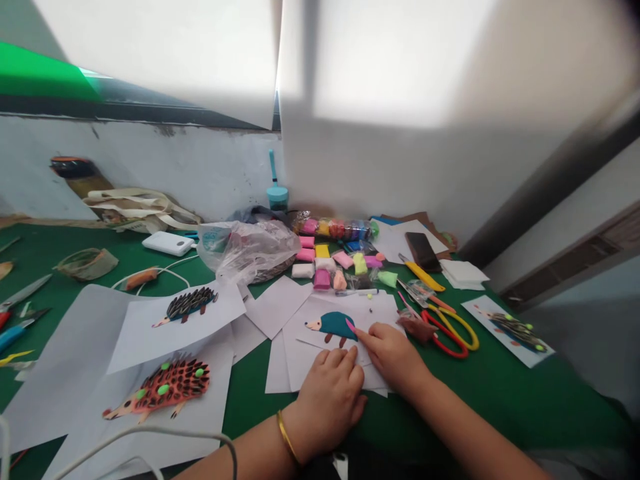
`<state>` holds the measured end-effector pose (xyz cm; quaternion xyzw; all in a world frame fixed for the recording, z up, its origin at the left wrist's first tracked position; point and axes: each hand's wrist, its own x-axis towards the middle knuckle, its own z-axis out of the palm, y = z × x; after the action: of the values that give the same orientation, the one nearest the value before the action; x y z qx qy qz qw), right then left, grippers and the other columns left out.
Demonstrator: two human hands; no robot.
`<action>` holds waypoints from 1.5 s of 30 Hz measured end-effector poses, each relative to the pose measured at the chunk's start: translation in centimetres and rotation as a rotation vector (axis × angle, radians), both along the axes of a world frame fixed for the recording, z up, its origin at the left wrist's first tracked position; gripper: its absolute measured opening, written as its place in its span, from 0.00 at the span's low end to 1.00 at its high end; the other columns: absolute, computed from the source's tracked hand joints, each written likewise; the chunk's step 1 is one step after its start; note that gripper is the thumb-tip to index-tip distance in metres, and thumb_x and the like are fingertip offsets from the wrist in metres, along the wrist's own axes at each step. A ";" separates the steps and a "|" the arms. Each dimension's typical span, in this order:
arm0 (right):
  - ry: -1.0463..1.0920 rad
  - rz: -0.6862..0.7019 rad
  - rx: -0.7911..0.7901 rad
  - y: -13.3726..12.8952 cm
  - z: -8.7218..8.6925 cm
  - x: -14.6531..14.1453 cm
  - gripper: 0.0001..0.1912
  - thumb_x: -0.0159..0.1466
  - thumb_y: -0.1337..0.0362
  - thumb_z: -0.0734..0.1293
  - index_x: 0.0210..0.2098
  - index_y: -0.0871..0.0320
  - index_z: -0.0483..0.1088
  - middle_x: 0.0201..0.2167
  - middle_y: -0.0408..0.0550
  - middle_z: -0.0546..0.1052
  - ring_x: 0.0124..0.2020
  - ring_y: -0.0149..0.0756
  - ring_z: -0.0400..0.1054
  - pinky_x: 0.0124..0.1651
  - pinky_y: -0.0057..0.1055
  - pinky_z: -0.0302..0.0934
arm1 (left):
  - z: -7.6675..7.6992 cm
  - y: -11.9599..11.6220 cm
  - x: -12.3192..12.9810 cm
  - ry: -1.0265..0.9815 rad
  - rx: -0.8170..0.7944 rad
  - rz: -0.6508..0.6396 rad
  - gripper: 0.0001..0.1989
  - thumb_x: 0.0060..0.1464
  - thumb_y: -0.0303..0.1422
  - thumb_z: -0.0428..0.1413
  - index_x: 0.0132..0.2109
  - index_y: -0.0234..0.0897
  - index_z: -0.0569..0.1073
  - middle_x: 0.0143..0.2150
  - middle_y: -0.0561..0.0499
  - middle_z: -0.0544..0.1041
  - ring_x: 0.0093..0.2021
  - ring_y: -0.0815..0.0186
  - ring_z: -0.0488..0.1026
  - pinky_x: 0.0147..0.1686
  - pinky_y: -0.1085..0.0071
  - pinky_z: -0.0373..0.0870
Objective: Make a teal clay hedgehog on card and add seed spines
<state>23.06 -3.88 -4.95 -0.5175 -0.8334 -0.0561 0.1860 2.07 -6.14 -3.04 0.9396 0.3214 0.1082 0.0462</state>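
Note:
A clay hedgehog with a teal body, pale face and brown feet lies on a white paper in front of me. My right hand is closed on a small pink pointed tool, its tip against the hedgehog's back end. Just below the feet, my left hand rests on the lower edge of the paper with its fingers laid down and slightly bent, a gold bangle at the wrist. Nothing shows in its fingers.
Behind the paper sit several coloured clay packs and a crumpled plastic bag. Scissors, a yellow cutter and a phone lie right. Finished hedgehogs on paper include a red one at left and a seed-covered one at right.

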 end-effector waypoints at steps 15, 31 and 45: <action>0.141 -0.051 -0.071 1.6 0.5 0.1 0.20 0.67 0.70 0.58 0.54 0.56 0.73 0.35 0.50 0.73 0.37 0.38 0.66 0.42 0.32 0.61 | 0.0 0.0 0.1 0.014 -0.009 0.000 0.19 0.56 0.41 0.57 0.51 0.35 0.69 0.63 0.42 0.66 0.55 0.52 0.65 0.52 0.56 0.62; 0.218 -0.135 -0.239 1.5 0.7 0.0 0.19 0.68 0.67 0.58 0.53 0.55 0.73 0.37 0.48 0.76 0.41 0.37 0.71 0.46 0.31 0.65 | 0.4 -0.1 0.0 0.003 -0.021 -0.004 0.18 0.57 0.40 0.56 0.51 0.35 0.69 0.63 0.42 0.66 0.55 0.52 0.64 0.52 0.56 0.63; 0.158 -0.226 -0.147 1.2 0.7 0.1 0.15 0.67 0.64 0.59 0.46 0.52 0.76 0.35 0.46 0.76 0.36 0.34 0.72 0.38 0.28 0.62 | 0.3 -0.2 0.0 0.002 -0.016 0.006 0.18 0.57 0.40 0.56 0.51 0.35 0.69 0.63 0.41 0.65 0.55 0.52 0.65 0.52 0.56 0.62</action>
<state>23.12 -2.66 -4.24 -0.6231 -0.7544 0.0251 0.2050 2.09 -6.29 -2.76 0.9383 0.3252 0.1048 0.0530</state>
